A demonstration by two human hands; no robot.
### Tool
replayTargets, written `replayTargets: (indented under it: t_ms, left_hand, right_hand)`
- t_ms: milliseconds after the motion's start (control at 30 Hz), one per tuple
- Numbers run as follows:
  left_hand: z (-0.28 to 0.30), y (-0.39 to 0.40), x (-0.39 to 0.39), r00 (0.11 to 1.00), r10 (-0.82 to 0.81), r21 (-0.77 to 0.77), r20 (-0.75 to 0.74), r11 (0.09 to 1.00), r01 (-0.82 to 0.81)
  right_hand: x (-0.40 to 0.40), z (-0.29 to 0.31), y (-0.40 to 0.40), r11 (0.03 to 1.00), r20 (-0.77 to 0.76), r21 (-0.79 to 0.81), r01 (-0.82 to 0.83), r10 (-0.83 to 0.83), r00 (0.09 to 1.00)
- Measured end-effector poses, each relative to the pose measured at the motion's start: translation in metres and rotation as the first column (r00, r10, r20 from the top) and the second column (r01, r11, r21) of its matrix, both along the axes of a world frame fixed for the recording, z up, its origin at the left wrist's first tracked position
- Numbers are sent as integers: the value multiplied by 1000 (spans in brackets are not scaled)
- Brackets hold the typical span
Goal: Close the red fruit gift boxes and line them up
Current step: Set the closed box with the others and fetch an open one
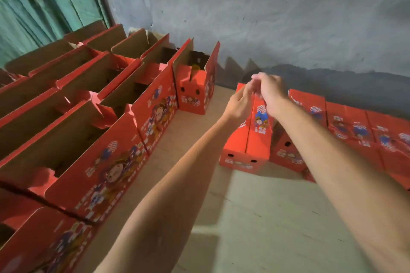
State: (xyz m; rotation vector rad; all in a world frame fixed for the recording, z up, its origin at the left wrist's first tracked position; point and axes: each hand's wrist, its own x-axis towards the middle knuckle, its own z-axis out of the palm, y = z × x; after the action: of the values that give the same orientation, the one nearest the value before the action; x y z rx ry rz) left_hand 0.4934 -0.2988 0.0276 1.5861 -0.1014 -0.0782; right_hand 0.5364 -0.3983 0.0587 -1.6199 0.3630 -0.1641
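Observation:
A closed red fruit gift box (253, 139) stands on the pale floor right of centre, its two top flaps meeting along a middle seam. Both my hands are at its far top end. My left hand (238, 104) pinches the flap edge from the left, and my right hand (270, 93) is curled over the same spot from the right. What the fingers grip is blurred. To its right lie several closed red boxes (355, 135) in a row along the wall. On the left, several open red boxes (99, 122) stand with flaps upright.
A grey plaster wall (288, 17) runs behind the boxes, with a green corrugated panel (44, 0) at the left. One open box (195, 86) stands alone near the wall. Bare floor (255, 217) stretches between the open boxes and the closed row.

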Motion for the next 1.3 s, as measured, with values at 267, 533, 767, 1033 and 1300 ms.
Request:
replayTargets:
  t_ms: [267,533,767,1033,1300]
  left_hand:
    - [-95,-38,46,983,-175,691,62,718,84]
    - [-133,-57,79,957,-238,786,163,617,19]
    - [-140,-51,105,930,-272,817,249,575,-50]
    - [-136,-54,101,951,-271,836,147,547,26]
    - [-136,-63,54,993,-85,697,81,718,5]
  right_hand:
    - [55,-26,-59,994,62,96,47,-53,997]
    - [53,-69,-82,999,115,23,25,-27,993]
    - [63,-94,-75,997,145,-70,21,-11,989]
    - [14,-163,-68,337,-89,-928,-158,210,974]
    - [-1,-162,-88,160,-220,-961,-225,52,974]
